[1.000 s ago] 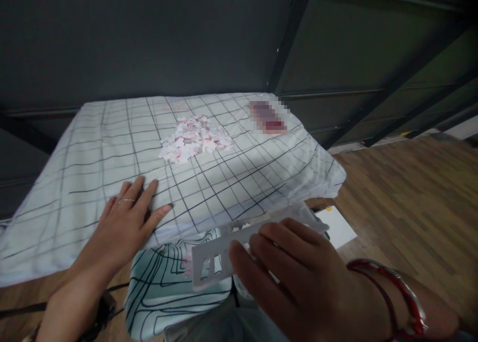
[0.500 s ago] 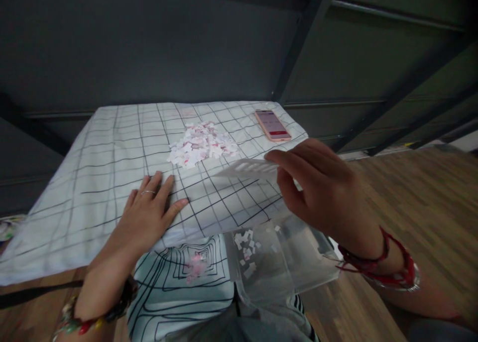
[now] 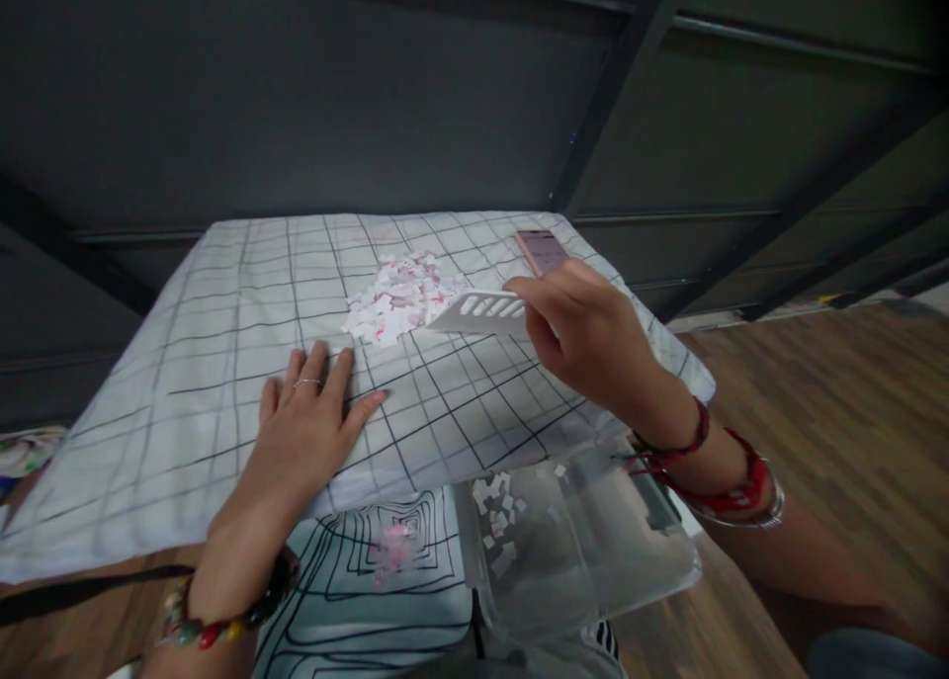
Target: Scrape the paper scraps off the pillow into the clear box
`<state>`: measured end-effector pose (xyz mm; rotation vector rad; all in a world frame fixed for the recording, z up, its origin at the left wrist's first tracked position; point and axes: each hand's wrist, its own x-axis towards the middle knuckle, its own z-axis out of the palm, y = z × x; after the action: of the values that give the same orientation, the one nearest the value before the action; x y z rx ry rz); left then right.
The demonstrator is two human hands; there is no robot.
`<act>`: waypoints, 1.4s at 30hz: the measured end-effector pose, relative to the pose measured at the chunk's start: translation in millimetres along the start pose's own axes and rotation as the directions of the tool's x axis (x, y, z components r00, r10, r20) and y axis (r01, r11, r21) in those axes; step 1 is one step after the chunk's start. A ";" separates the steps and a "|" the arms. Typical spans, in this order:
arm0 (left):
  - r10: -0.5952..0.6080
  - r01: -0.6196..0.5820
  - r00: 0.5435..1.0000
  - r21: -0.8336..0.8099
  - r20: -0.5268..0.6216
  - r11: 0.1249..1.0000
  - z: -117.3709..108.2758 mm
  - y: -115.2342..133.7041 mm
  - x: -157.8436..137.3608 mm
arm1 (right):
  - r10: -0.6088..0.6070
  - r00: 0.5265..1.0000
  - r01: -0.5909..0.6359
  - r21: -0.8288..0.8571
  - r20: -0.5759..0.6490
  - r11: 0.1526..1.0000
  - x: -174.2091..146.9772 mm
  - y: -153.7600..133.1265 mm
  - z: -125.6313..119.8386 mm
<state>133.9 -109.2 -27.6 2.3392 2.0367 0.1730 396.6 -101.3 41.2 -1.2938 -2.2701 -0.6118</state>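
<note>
The right hand's grip (image 3: 593, 333) was drawn together in a pinch, fingers and thumb bearing on the near end of a white slotted plate (image 3: 485, 310); the thumb was only partly visible. The plate was held tilted above the checked cloth of the counter (image 3: 222, 294), its far edge at the right side of a heap of paper scraps (image 3: 396, 298); whether edge and scraps touched could not be told. The left hand (image 3: 311, 422) lay palm down on the cloth, fingers spread, nearer the front edge than the heap, holding nothing. A phone (image 3: 535, 247) lay beyond the right hand, partly covered by it. A clear tub (image 3: 623, 560) stood below the counter's front edge, with loose pieces (image 3: 498, 511) on its left side. In this inspector's judgement, the step in hand was setting the plate's edge to the heap; the next move called for the edge low against the cloth and a slow, level stroke, since light scraps could scatter or slip through the slots.
</note>
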 end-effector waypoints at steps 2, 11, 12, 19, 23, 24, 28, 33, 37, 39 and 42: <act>0.016 -0.016 1.000 0.003 -0.001 1.000 2.6 -0.3 0.4 | -0.036 0.999 0.034 0.032 0.037 0.999 6.3 0.7 4.7; 0.009 -0.008 0.999 0.050 -0.033 0.999 4.6 0.6 -2.9 | -0.234 0.970 0.234 0.013 0.064 0.972 32.7 -16.7 26.1; 0.002 -0.001 1.000 0.051 -0.030 0.999 4.5 1.1 -3.0 | -0.255 0.965 0.255 0.005 0.068 0.967 34.0 -18.5 26.1; -0.025 0.026 1.000 0.052 -0.013 0.998 4.4 2.5 -2.5 | -0.344 0.939 0.343 -0.037 -0.031 0.939 26.1 -17.3 13.7; -0.018 0.019 0.999 0.045 -0.032 0.999 5.4 1.7 -2.3 | -0.365 0.928 0.362 -0.045 -0.079 0.931 28.4 -20.6 20.3; -0.016 0.017 0.999 0.044 -0.038 0.999 5.6 1.4 -2.4 | -0.379 0.923 0.377 -0.033 -0.073 0.925 29.4 -21.6 22.1; -0.003 0.005 0.999 0.036 -0.053 0.999 6.1 0.2 -3.7 | -0.421 0.902 0.425 0.017 -0.094 0.905 27.4 -20.0 19.4; 0.012 -0.010 0.996 0.030 -0.083 1.000 7.1 -1.2 -4.1 | -0.373 0.916 0.376 -0.012 -0.150 0.927 24.0 -15.1 14.2; 0.008 -0.007 0.995 0.016 -0.095 1.000 7.9 -1.7 -3.7 | -0.364 0.927 0.362 -0.039 -0.096 0.932 34.7 -25.5 23.4; 0.004 -0.003 0.996 0.008 -0.092 1.000 8.0 -1.8 -3.8 | -0.391 0.919 0.390 -0.025 -0.042 0.920 37.6 -29.8 24.6; 0.003 -0.003 0.995 -0.006 -0.096 1.000 8.3 -2.1 -3.8 | -0.440 0.896 0.441 0.003 -0.057 0.897 32.4 -27.2 17.9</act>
<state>132.2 -112.3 -36.3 2.3746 2.0708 0.2969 355.1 -81.6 41.6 -0.7353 -2.5306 -0.7667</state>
